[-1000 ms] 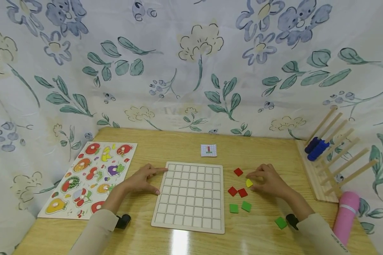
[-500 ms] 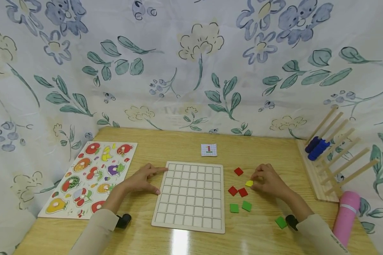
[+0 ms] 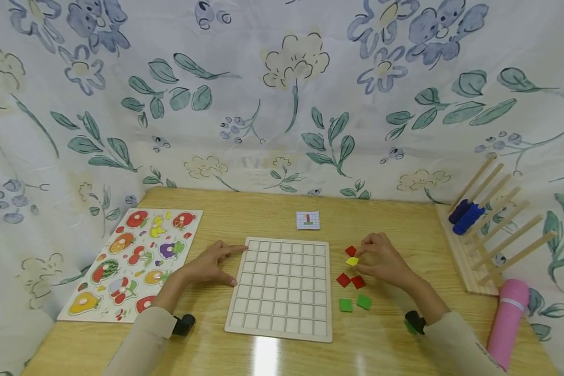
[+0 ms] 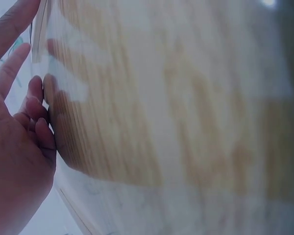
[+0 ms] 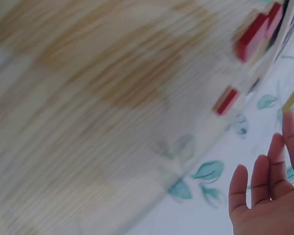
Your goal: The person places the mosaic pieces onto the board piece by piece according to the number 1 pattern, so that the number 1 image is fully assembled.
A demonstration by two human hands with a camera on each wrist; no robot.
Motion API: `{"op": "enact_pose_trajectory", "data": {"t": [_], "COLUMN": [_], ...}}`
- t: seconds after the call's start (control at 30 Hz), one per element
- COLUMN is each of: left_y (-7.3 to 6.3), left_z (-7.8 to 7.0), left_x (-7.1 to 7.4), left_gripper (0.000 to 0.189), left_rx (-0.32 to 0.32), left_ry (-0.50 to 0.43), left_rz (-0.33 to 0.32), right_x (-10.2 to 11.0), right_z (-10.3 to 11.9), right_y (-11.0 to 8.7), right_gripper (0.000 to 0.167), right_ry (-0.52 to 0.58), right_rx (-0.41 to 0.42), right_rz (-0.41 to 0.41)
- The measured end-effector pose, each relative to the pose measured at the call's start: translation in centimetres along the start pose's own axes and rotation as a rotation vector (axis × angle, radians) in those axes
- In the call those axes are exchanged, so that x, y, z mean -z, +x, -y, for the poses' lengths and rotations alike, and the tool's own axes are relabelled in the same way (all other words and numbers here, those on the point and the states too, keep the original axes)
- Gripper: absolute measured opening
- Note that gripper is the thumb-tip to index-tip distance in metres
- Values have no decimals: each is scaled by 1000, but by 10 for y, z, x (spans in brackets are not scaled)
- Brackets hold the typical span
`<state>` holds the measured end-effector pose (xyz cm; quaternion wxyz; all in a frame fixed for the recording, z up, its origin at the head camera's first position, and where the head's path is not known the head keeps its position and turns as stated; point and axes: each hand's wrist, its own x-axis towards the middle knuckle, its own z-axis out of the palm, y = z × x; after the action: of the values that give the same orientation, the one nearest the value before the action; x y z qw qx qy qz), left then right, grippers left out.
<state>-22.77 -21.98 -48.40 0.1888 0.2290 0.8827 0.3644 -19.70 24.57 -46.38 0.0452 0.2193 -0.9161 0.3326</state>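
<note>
My right hand (image 3: 384, 263) pinches a small yellow tile (image 3: 352, 261) between thumb and fingertips, above the table to the right of the wooden grid board (image 3: 280, 290). In the right wrist view one edge of the yellow tile (image 5: 291, 100) shows at the fingertips. Beside and below that hand lie red tiles (image 3: 343, 280) and green tiles (image 3: 364, 302). One green tile (image 3: 410, 328) is partly hidden under the right wrist. My left hand (image 3: 209, 265) rests at the board's left edge, index finger and thumb extended against it. No tiles sit in the board's squares.
A small printed pattern card (image 3: 307, 220) lies behind the board. On the left is a fruit puzzle board (image 3: 131, 266). A wooden peg rack (image 3: 474, 256) with blue pieces stands at the right, near a pink cylinder (image 3: 508, 321). Floral cloth (image 3: 282, 130) hangs behind the table.
My right hand has carried the yellow tile left and slightly up, towards the grid board, from beside the red tiles. The left hand has stayed at the board's edge.
</note>
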Motion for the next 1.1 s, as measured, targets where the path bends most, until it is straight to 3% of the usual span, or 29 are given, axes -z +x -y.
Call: {"op": "enact_pose_trajectory", "data": {"t": [0.23,0.53,0.73,1.1], "left_y": [0,-1,1,1], "left_z": [0,0,1,4], "left_x": [1,1,1,0], "left_gripper": [88,89,89,90], "left_rx": [11,-25,-14,-5], "left_ry": [-3,8,14,-8], "left_rz": [-10,-12,-6,-1], "right_x": [-13,-36,-50,-67], "right_z": [25,48,58,65], "right_y": [16,36,44,56], "right_gripper": [16,13,14,13], "right_ry": [72,75,83,85], "right_rx": [-13,78,124,119], "right_rz": [40,67,80,75]}}
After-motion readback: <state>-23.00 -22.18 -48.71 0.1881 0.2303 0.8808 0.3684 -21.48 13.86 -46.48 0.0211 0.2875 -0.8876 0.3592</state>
